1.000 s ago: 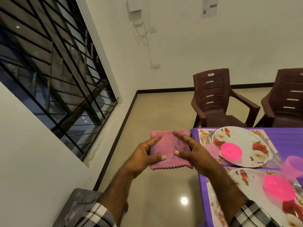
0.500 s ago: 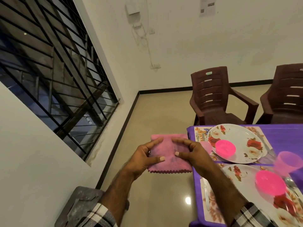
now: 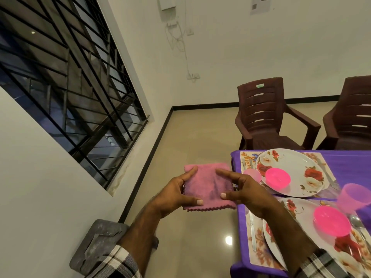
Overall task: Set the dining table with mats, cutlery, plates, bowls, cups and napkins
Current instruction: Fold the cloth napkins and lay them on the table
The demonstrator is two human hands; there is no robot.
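Observation:
A folded pink napkin (image 3: pixel 206 185) with a scalloped edge is held over the floor, just left of the purple table (image 3: pixel 353 163). My left hand (image 3: pixel 176 193) pinches its left side and my right hand (image 3: pixel 245 191) pinches its right side. On the table lie two floral mats, each with a floral plate (image 3: pixel 297 167), (image 3: pixel 301 213). Each plate carries a pink bowl (image 3: pixel 278 177), (image 3: pixel 331 220). A pink cup (image 3: pixel 354 196) stands between the settings. A knife (image 3: pixel 253 231) lies left of the near plate, and a spoon (image 3: pixel 359 225) lies to its right.
Two brown plastic chairs (image 3: pixel 267 115), (image 3: pixel 353 115) stand beyond the table. A barred window (image 3: pixel 66 77) fills the wall at left. A grey slab (image 3: pixel 96 249) lies on the floor by my left arm. Tiled floor (image 3: pixel 192 137) stretches ahead.
Both hands hold the napkin as before; my fingers have spread slightly wider on it. The view has shifted a little, so the table sits lower and further right.

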